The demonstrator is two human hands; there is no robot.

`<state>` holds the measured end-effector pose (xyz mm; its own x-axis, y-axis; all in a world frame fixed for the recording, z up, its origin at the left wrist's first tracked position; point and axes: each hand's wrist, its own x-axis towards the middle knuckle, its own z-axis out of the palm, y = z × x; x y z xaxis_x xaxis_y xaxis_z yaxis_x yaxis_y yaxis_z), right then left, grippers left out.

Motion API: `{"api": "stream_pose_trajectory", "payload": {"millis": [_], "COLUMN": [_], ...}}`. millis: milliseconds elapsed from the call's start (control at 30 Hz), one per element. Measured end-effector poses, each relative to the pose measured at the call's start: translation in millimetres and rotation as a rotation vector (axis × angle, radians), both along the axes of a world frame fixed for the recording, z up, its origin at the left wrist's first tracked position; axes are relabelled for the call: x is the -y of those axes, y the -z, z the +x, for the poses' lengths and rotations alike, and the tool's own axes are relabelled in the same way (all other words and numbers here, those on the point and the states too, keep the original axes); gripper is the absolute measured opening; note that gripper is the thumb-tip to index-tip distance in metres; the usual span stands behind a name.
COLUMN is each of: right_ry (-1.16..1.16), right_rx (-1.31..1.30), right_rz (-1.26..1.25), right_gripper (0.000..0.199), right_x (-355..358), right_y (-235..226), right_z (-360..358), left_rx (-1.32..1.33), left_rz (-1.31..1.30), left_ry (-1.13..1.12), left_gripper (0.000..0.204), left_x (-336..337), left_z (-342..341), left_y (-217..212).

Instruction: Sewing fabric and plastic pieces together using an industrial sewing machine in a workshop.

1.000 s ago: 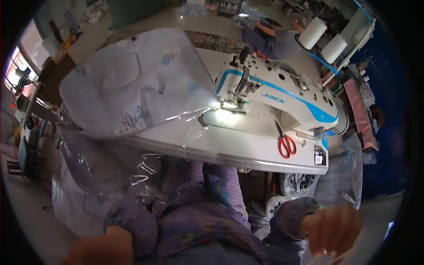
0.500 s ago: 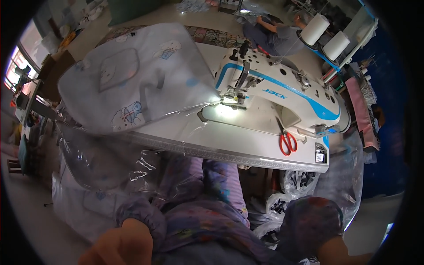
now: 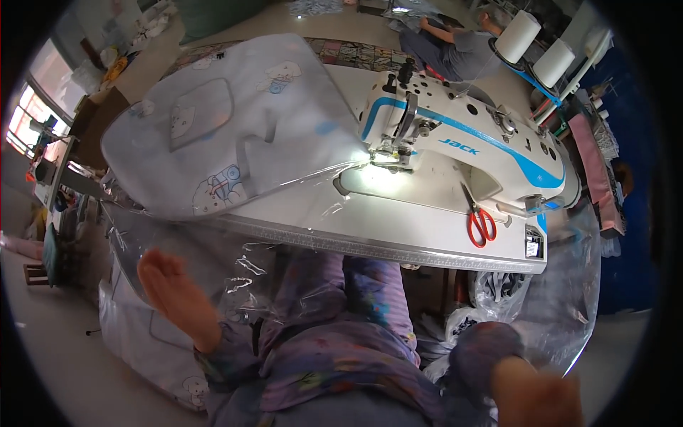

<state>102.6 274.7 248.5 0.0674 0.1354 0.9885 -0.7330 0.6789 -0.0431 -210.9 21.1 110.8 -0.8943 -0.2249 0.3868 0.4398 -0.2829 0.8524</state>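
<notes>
My left hand (image 3: 178, 295) is raised, fingers stretched out and holding nothing, over clear plastic film (image 3: 245, 274) that hangs off the table's front edge. Blurred at the lower right, my right hand (image 3: 537, 395) is apart from the table, and its fingers cannot be made out. A pale grey fabric panel (image 3: 284, 121) with cartoon animal prints and a stitched pocket shape lies on the left of the table. Its right corner and the film's edge run under the needle area of a white and blue sewing machine (image 3: 455, 135), whose lamp is lit.
Red-handled scissors (image 3: 482, 228) lie on the white machine table (image 3: 427, 228). Two white thread cones (image 3: 517, 37) stand at the upper right. Plastic bags of dark strips (image 3: 498, 292) are beneath the table. Another person (image 3: 455, 50) sits on the floor beyond the machine.
My left hand has risen from the lower edge and its fingers have stretched out. My right hand has come further into view. The whole scene has shifted slightly to the right.
</notes>
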Motion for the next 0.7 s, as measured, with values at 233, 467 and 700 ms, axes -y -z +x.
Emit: {"api": "stream_pose_trajectory", "payload": {"millis": [233, 467, 700], "right_ry": [-0.170, -0.778, -0.866], "right_rx": [1.683, 1.378, 1.642], "right_rz": [-0.747, -1.160, -1.149], "right_gripper": [0.040, 0.054, 0.027], "right_x": [15, 55, 71], "right_y": [251, 316, 325], "right_z": [-96, -140, -145], "left_rx": [0.279, 0.169, 0.404], "left_rz": [-0.441, -0.937, -0.542], "left_ry": [-0.169, -0.593, -0.027], "left_gripper": [0.040, 0.067, 0.058], "left_x": [74, 101, 122], "left_z": [-54, -102, -120], "left_y": [84, 132, 173]}}
